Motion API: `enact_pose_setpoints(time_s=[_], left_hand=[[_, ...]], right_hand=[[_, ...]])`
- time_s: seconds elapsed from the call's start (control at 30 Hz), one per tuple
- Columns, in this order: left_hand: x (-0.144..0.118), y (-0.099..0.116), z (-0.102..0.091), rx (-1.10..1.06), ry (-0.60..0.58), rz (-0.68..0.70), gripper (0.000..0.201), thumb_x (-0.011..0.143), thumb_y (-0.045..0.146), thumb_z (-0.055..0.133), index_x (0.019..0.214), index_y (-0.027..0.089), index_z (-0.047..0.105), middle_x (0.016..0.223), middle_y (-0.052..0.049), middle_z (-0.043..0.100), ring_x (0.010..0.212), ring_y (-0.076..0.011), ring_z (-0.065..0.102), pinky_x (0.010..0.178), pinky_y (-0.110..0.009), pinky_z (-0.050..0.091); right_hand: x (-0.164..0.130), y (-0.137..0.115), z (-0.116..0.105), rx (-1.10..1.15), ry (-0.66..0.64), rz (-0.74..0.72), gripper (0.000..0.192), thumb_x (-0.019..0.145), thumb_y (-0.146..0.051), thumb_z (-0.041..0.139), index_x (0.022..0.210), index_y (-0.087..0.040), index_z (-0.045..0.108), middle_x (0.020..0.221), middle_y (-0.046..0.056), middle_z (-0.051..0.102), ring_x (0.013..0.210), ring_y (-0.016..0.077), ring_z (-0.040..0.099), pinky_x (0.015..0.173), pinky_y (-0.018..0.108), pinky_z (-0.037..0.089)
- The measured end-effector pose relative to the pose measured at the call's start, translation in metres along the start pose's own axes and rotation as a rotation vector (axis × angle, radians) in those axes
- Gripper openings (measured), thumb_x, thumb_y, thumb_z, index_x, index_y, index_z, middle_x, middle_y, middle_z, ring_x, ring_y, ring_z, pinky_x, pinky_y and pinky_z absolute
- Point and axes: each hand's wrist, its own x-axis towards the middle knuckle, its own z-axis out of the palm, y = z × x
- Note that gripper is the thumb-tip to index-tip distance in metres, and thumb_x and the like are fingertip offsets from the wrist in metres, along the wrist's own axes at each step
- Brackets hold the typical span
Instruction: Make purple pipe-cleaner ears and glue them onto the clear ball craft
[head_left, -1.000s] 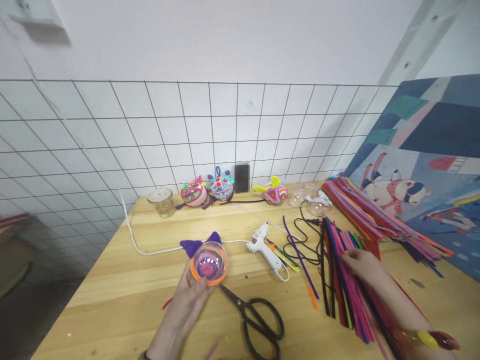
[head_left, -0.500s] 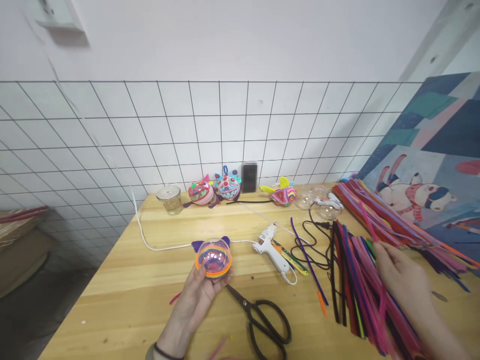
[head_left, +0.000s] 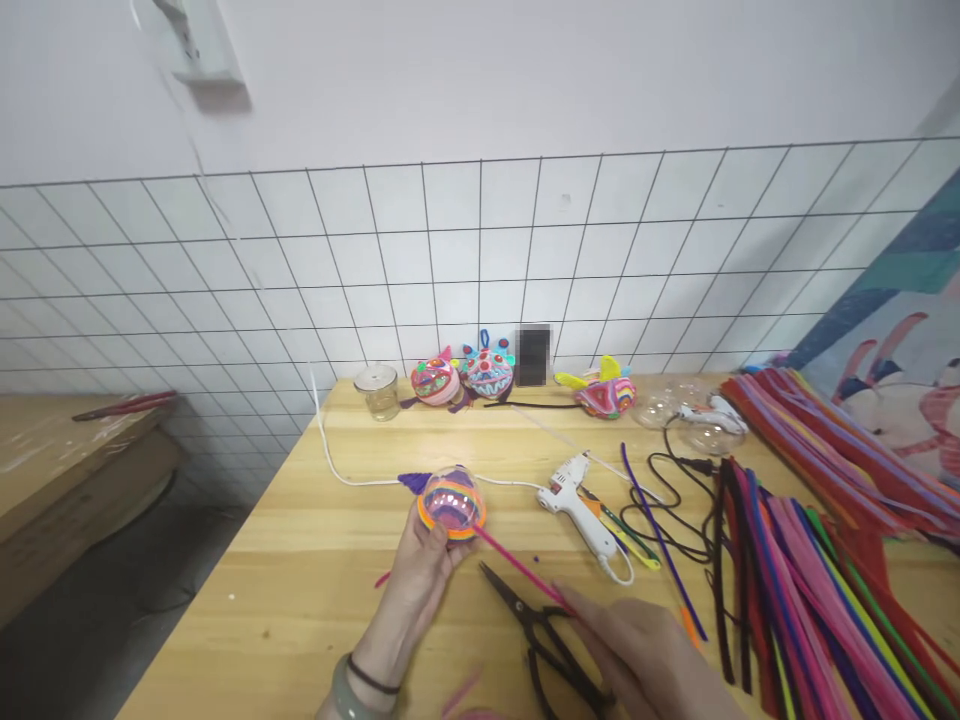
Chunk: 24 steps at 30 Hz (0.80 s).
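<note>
Drawn away from the pipe cleaner pile (head_left: 810,560), the right hand (head_left: 645,655) now pinches a pink pipe cleaner (head_left: 517,565) whose tip meets the clear ball ornament (head_left: 451,500), cupped above the wooden table (head_left: 300,600) in the left hand (head_left: 420,575), beside black scissors (head_left: 544,635).

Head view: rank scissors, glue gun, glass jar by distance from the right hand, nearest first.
From the right hand:
1. Scissors: just left of it, touching or nearly so.
2. Glue gun: mid-table, beyond the hand.
3. Glass jar: far left, by the grid wall.
</note>
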Motion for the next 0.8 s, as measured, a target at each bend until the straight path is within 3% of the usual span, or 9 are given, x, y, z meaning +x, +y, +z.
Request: enact_pose_setpoints(time_s=[0.1,0.23,0.4,0.57,0.8], left_hand=[[-0.002,-0.002,0.002,0.029,0.01,0.066,0.059,0.056,0.042,0.083,0.108,0.025,0.059,0.107,-0.008,0.067,0.089,-0.0238,0.066,0.072,-0.033,0.055],[-0.002,-0.008,0.0,0.077,0.013,0.124,0.062,0.055,0.044,0.082,0.109,0.024,0.06,0.109,-0.01,0.065,0.095,-0.024,0.063,0.079,-0.033,0.053],[0.004,-0.016,-0.009,0.119,-0.004,0.185,0.071,0.052,0.047,0.082,0.114,0.021,0.057,0.117,-0.013,0.063,0.106,-0.0279,0.058,0.089,-0.035,0.048],[0.009,-0.018,-0.015,0.141,-0.038,0.212,0.071,0.051,0.045,0.083,0.113,0.019,0.058,0.116,-0.014,0.064,0.108,-0.0297,0.058,0.092,-0.036,0.046],[0.007,-0.017,-0.014,0.188,-0.093,0.206,0.07,0.054,0.044,0.082,0.114,0.02,0.056,0.115,-0.012,0.064,0.106,-0.0278,0.058,0.093,-0.037,0.044]], right_hand=[[0.009,-0.01,0.004,-0.046,0.026,-0.096,0.035,0.099,-0.023,0.024,0.116,-0.014,0.053,0.052,0.001,0.062,0.041,0.0152,0.06,0.041,0.022,0.043],[0.016,-0.011,0.004,-0.073,0.043,-0.119,0.036,0.1,-0.024,0.02,0.117,-0.014,0.05,0.052,0.001,0.063,0.04,0.0145,0.061,0.041,0.021,0.044],[0.019,-0.01,0.005,-0.051,-0.005,-0.138,0.033,0.097,-0.02,0.026,0.124,-0.016,0.045,0.053,0.001,0.065,0.04,0.0149,0.061,0.04,0.021,0.043],[0.025,-0.013,0.004,-0.002,-0.026,-0.144,0.035,0.093,-0.014,0.03,0.125,-0.017,0.043,0.055,0.001,0.066,0.041,0.0161,0.062,0.041,0.022,0.044],[0.023,-0.01,0.005,-0.045,-0.055,-0.142,0.035,0.098,-0.022,0.025,0.118,-0.012,0.052,0.052,0.002,0.065,0.04,0.0164,0.062,0.04,0.022,0.044]])
